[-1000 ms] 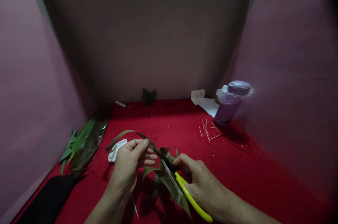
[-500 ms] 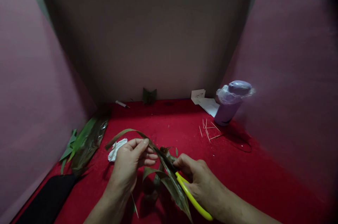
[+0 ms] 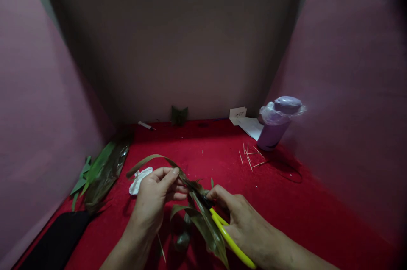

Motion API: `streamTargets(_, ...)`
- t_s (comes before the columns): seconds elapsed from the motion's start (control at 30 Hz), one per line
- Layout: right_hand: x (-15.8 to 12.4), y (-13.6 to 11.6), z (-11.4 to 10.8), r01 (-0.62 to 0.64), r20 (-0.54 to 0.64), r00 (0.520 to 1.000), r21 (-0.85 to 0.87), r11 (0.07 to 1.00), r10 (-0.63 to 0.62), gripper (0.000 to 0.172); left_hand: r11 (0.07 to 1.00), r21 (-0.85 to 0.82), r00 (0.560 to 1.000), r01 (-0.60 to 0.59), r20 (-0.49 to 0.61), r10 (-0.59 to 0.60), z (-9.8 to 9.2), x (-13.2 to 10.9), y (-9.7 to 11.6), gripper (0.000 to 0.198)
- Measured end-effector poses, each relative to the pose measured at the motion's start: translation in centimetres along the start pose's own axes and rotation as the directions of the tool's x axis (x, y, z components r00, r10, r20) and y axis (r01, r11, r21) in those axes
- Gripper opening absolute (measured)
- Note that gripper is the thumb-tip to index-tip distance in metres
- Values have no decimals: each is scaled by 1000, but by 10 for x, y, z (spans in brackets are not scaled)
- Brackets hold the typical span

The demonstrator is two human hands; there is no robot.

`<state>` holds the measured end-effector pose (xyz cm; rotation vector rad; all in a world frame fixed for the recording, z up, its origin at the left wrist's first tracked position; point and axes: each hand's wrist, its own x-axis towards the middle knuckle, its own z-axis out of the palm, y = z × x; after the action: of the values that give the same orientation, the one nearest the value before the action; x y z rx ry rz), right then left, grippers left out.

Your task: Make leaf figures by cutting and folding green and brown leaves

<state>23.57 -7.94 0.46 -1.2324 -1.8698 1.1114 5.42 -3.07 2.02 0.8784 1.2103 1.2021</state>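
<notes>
A long brownish-green leaf stretches between my hands, its narrow end arching to the left. My left hand pinches it between thumb and fingers. In my right hand is a pair of scissors with yellow handles; the grip is closed round them. Their dark blades lie along the leaf, partly hidden by it and by my fingers. Beneath the leaf, a dark, glossy rounded object is partly covered. Close by my left wrist lies a thin stick, and a crumpled white tissue is left of that hand.
Several toothpicks lie scattered to the right. Behind them stand a purple cup topped with plastic wrap and white papers. A syringe and folded leaf piece are at the back. Leaves and a black object lie left.
The lower part of the leaf has shifted slightly left and turned, near the scissors. Both hands stay in nearly the same place, with the same holds.
</notes>
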Motion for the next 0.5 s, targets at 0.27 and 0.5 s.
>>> streamTargets(0.27,2,8,3,13,-29,999,-37,999,-14,11,1000,22,1000,4,15,-4,2,-3,0,17)
streamTargets(0.5,3,11,3,43,-17,999,-37,998,-44,10,999,37,999,-9,31,8,1,-2,-2,19)
